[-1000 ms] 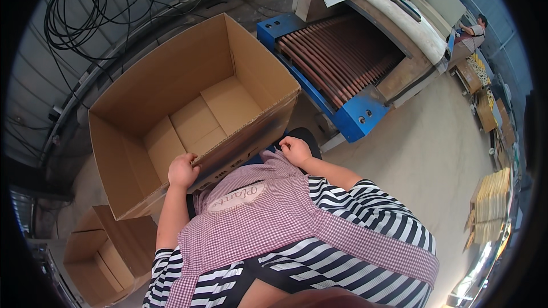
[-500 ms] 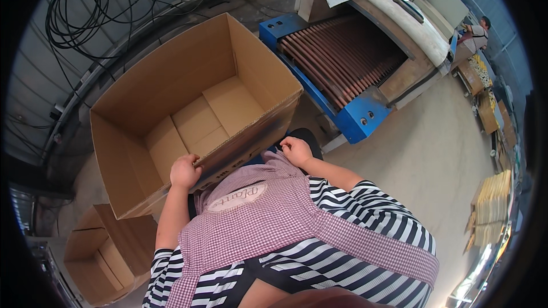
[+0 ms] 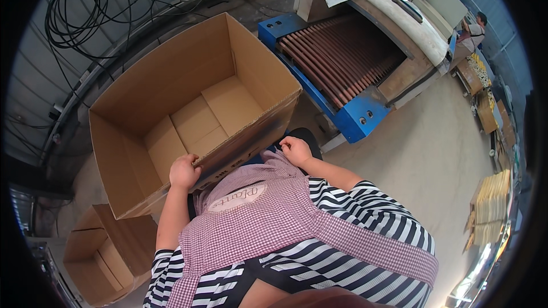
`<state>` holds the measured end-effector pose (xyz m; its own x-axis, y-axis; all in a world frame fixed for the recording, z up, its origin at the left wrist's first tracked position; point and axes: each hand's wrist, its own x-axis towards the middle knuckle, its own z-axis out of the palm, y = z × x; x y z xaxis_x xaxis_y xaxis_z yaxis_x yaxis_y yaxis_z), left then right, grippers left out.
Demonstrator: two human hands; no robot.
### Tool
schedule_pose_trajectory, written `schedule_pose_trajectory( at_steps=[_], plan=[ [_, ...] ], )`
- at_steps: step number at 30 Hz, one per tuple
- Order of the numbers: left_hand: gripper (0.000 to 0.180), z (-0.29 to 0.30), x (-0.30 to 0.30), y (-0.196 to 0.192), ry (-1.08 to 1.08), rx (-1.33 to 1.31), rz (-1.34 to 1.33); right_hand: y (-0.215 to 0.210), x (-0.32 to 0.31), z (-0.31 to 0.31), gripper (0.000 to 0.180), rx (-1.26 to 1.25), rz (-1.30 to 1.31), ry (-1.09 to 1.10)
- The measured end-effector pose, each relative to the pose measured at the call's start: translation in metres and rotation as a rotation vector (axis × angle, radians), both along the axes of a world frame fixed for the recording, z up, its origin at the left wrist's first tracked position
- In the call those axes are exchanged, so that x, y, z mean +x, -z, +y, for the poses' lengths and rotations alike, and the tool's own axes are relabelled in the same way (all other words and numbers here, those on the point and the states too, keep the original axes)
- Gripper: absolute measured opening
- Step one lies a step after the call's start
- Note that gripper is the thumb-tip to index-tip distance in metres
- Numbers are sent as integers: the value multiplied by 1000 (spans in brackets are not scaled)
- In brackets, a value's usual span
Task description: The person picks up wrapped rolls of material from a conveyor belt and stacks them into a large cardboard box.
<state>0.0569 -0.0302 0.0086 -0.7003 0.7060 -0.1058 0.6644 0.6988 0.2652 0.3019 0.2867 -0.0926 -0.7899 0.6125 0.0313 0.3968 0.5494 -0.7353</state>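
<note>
A large open cardboard box [image 3: 188,74] stands in front of me, with bare flaps folded flat across its bottom and nothing inside. My left hand [image 3: 185,171] grips the top edge of its near wall, fingers curled over the rim. My right hand [image 3: 296,151] is closed beside the box's near right corner, by the edge of my checked apron [image 3: 257,217]. Its curled fingers hide whatever they may hold.
Right of the box is a blue-framed roller conveyor [image 3: 337,57] leading into a machine. A smaller open carton [image 3: 108,256] sits at lower left. Coiled black cable [image 3: 80,17] hangs on the wall. Far right are a person [image 3: 472,37] and stacked flat pieces [image 3: 490,208].
My hands and the box stay practically where they were. Only the person far off at the right has shifted slightly.
</note>
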Motion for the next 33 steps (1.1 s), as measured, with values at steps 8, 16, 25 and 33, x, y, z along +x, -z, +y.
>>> schedule_pose_trajectory(
  at_steps=[8,16,25,33],
  plan=[
    [29,-1,0,1,2,3,1,-4,0,-2,17,-4,-22,8],
    [30,0,1,-1,2,4,1,-9,0,-2,17,-65,-67,16],
    [29,0,1,1,2,0,11,-16,0,-4,16,-83,-84,15],
    [29,-2,1,2,-2,-1,6,-12,0,-4,16,-81,-66,11]
  ],
)
